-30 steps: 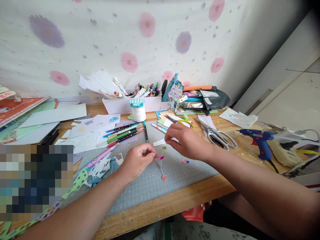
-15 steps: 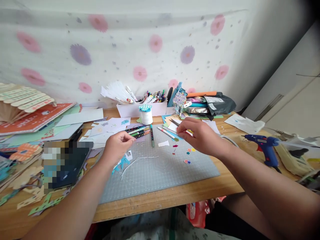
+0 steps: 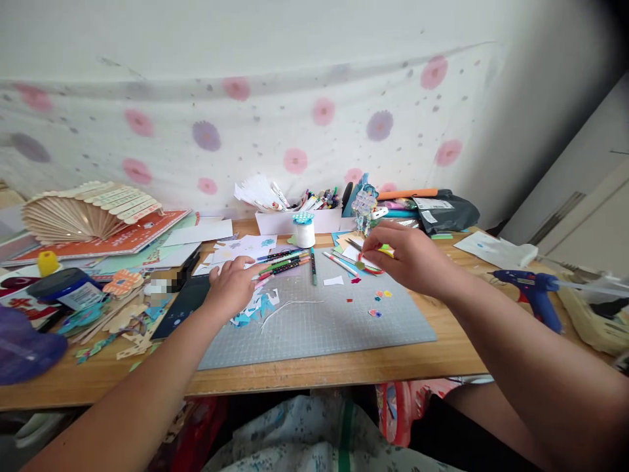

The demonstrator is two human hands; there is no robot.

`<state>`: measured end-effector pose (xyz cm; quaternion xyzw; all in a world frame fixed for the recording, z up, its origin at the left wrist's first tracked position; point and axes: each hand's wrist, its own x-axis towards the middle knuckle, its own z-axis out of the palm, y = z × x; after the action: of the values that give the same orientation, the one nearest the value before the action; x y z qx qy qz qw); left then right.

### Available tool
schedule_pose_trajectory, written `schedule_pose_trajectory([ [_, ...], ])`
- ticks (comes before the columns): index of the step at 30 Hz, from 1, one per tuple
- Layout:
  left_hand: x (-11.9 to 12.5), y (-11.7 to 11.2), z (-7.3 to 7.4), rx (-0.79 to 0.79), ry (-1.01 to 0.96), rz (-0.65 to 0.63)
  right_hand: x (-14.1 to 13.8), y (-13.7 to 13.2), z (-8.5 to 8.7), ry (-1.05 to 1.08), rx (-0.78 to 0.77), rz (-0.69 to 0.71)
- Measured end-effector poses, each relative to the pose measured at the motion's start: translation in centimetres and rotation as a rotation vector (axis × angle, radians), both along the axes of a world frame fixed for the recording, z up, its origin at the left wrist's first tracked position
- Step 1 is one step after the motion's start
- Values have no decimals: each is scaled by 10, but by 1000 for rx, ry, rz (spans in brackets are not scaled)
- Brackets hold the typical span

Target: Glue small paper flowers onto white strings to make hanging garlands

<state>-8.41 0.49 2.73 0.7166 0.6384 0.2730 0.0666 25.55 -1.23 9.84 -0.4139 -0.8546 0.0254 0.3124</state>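
My left hand is spread, palm down, beside several patterned pens on the grey cutting mat. Blue paper scraps and a curved white string lie just right of its wrist. With thumb and fingers pinched, my right hand hovers over the scissors and paper pieces at the mat's back right. Whatever sits between those fingertips is too small to make out. Small coloured flower cutouts and a white paper rectangle lie on the mat nearby.
A thread spool with a blue top stands before a white box of markers. A blue glue gun lies at the right. On the left are a folded stick fan, a dark jar and craft scraps.
My left hand has gone from a pinch to spread fingers. My right hand stays pinched near the scissors. The view has turned left, showing more of the table there.
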Motion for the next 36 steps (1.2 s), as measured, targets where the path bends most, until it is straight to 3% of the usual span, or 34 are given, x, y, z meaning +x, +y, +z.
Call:
schedule_pose_trajectory([
  [2, 14, -5, 3, 2, -79, -69, -2, -5, 3, -21, 15, 3],
  [5, 54, -17, 3, -28, -260, -246, -5, -11, 8, -58, 20, 13],
  [9, 116, -42, -11, -184, -564, -460, -9, -20, 13, -112, -7, -6],
  [11, 138, -54, -21, -489, -1098, -531, -11, -23, 14, -134, -30, -44],
  [14, 154, -72, -34, -796, -1504, -495, -15, -19, 10, -204, -61, -83],
  [18, 157, -96, -44, -1020, -1735, -326, -16, -1, -9, -376, -162, -99],
  [22, 156, -114, -51, -1150, -1818, -260, -15, 23, -38, -466, -277, -72],
  [29, 142, -119, -57, -1184, -1833, -281, -19, 51, -75, -542, -386, -65],
  [33, 126, -127, -55, -1214, -1702, -321, -17, 59, -83, -528, -383, -95],
  [36, 112, -128, -50, -1120, -1430, -357, -14, 61, -83, -490, -344, -115],
])
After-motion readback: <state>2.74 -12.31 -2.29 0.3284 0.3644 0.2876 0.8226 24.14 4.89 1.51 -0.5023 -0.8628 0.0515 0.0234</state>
